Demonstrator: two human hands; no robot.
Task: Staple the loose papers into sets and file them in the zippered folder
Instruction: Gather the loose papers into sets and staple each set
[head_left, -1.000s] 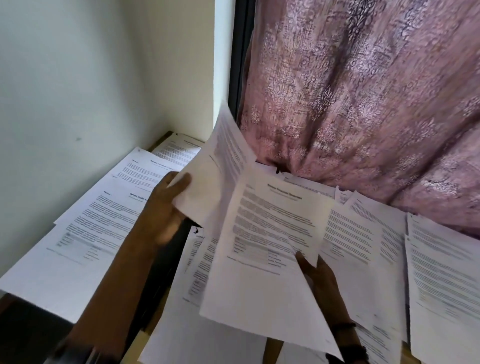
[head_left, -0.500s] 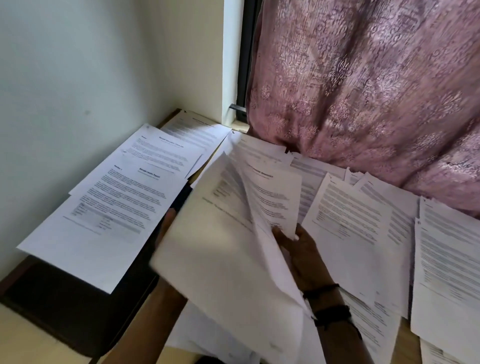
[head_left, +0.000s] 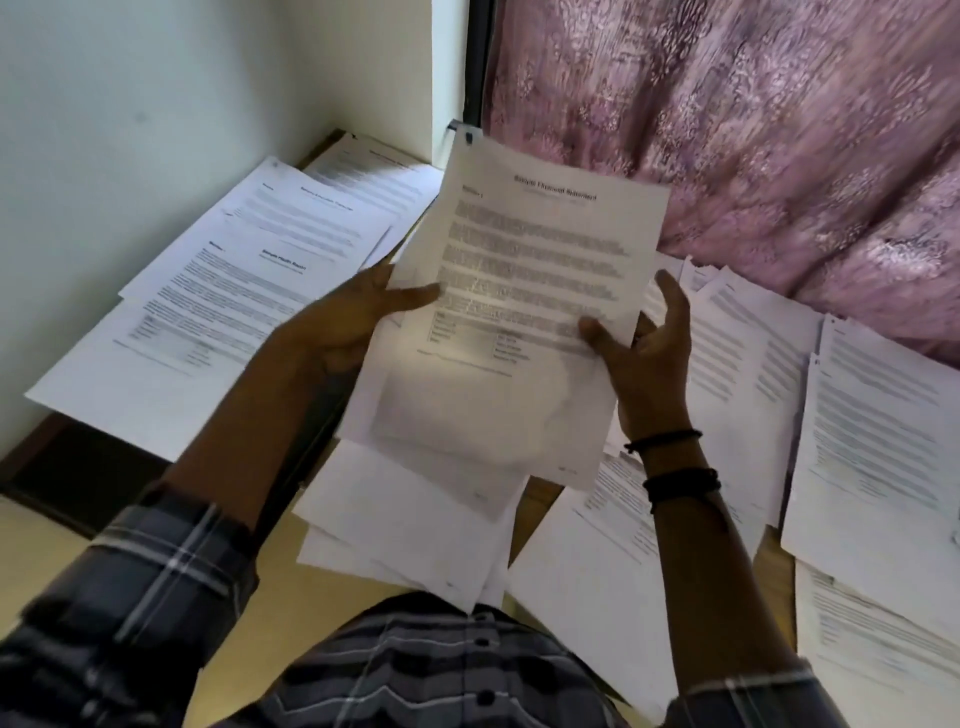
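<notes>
- Several sheets make up the sheaf, held tilted up above the middle of the table, nearer its front edge than its back. The top page carries a heading, blocks of text and a small grid, all too blurred to read.
- The left hand pinches the sheaf's left edge, thumb flat on the front and the other fingers hidden behind.
- The right hand hooks its thumb over the front near the lower right, while its fingers stand spread behind and past the right edge. This looks the looser grip.
- Lower sheets fan out unevenly below the top page. I cannot tell whether the lowest are held or lie on the table.
- The step in hand looks like gathering and squaring one set. To do it well, close the right fingers on the edge, ease both grips a little and tap the bottom edge on a bare patch of table until the corners match. Then check that the headings belong together before stapling.
- No stapler or zippered folder is plainly in view, so both need finding first.
- More papers run toward the far left corner by the wall, and others cover the right side under the curtain. Keep the sheaf from sweeping them.
</notes>
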